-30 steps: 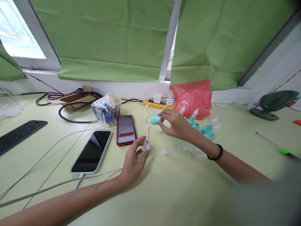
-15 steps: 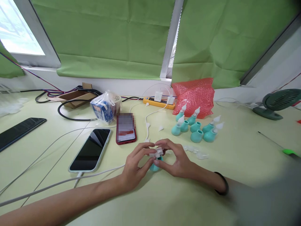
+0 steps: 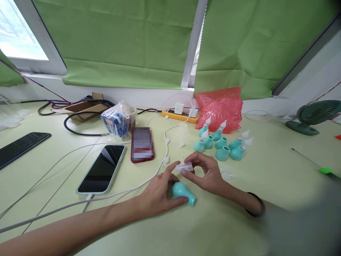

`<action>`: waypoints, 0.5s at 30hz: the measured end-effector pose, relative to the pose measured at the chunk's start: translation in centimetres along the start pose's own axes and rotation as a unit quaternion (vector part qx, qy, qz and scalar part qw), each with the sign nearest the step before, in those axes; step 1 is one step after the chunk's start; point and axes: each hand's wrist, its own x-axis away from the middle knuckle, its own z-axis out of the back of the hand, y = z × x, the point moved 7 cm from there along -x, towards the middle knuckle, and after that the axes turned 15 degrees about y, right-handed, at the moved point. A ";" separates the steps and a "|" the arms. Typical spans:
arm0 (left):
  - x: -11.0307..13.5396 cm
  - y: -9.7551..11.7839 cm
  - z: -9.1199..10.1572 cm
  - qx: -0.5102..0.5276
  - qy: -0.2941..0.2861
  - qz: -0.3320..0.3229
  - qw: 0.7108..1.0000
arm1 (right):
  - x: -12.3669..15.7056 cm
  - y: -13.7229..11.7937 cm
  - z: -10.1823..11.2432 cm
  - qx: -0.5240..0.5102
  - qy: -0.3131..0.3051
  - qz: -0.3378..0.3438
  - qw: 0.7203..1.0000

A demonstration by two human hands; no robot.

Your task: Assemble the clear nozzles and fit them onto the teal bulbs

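Observation:
A teal squeeze bulb [image 3: 181, 191] lies tilted on its side at the table's front, its open neck pointing to the lower right. My left hand [image 3: 160, 192] is curled around it, thumb against the neck and other fingers behind the round body. The left index finger reaches up to the end of a clear plastic tube piece [image 3: 185, 167]. That piece is pinched between the thumb and fingers of my right hand [image 3: 207, 174]. More clear plastic pieces [image 3: 227, 173] lie just past the right hand, partly hidden by it. Several teal bulbs [image 3: 222, 153] stand behind, some with white pointed tips [image 3: 204, 135].
Loose white tips [image 3: 182, 144] lie near a white cable. Left of my hands are a red-cased phone [image 3: 142, 145], a charging phone [image 3: 101, 170] and a bagged blue package [image 3: 117, 122]. A yellow power strip [image 3: 173, 115], pink bubble bag [image 3: 220, 110] and green fan [image 3: 314, 115] stand behind.
The bulb has gone from upright between both hands to lying tilted in my left hand. My right hand has moved slightly right with the clear tube piece, now apart from the bulb's neck.

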 end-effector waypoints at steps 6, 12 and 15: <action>-0.3 0.6 1.7 -0.006 0.101 -0.045 0.994 | -0.7 -0.3 0.9 -0.059 -0.108 -0.056 0.991; -0.7 -0.2 1.9 0.002 0.102 0.003 0.995 | 0.3 1.0 1.1 -0.087 -0.110 -0.120 0.983; -0.5 -0.5 2.3 0.021 0.138 0.015 0.990 | 0.1 0.4 1.0 -0.081 -0.105 -0.080 0.988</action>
